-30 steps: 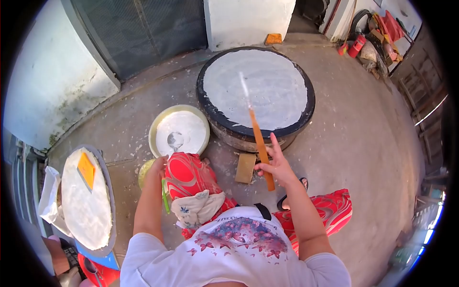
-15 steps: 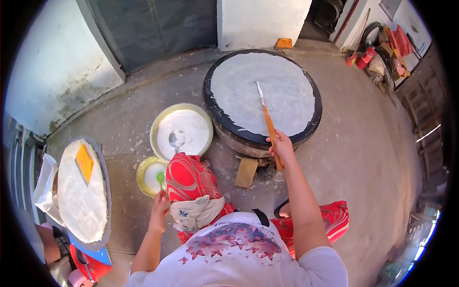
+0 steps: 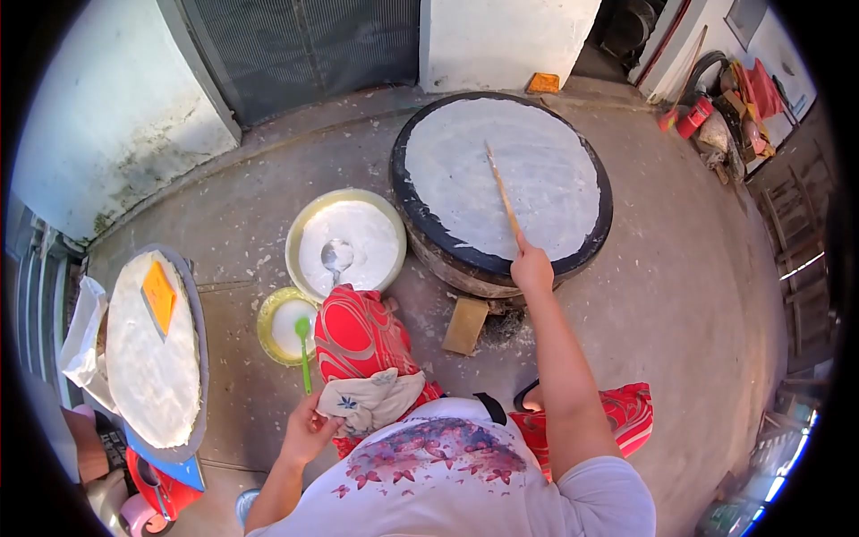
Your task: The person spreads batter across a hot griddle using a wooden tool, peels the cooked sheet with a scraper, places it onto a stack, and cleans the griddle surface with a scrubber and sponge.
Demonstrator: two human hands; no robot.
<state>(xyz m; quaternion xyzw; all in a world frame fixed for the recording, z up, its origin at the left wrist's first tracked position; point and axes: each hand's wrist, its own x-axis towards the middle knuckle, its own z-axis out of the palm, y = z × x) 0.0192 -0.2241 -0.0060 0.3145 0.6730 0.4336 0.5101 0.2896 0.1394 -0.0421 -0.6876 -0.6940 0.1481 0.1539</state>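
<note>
My right hand [image 3: 534,268] is closed round the handle of a long, thin wooden spatula [image 3: 504,192]. The spatula lies out over a round black griddle [image 3: 400,183], which is coated with a thin sheet of white batter [image 3: 465,161]. At my left knee, my left hand [image 3: 310,431] has its fingers closed at the edge of a folded pale cloth [image 3: 380,394] draped over the red trousers. Just beyond that hand, a green brush [image 3: 303,345] leans in a small yellow bowl [image 3: 268,313] of whitish liquid.
A larger bowl [image 3: 293,237] of white batter with a metal ladle [image 3: 336,257] stands left of the griddle. Farther left, stacked white sheets [image 3: 148,367] lie on a round board, topped by an orange scraper [image 3: 159,295]. A brick [image 3: 465,326] sits at the stove's base.
My left hand has let go of the green brush and moved down to the cloth. The spatula has turned onto its edge, and my right hand has shifted slightly forward.
</note>
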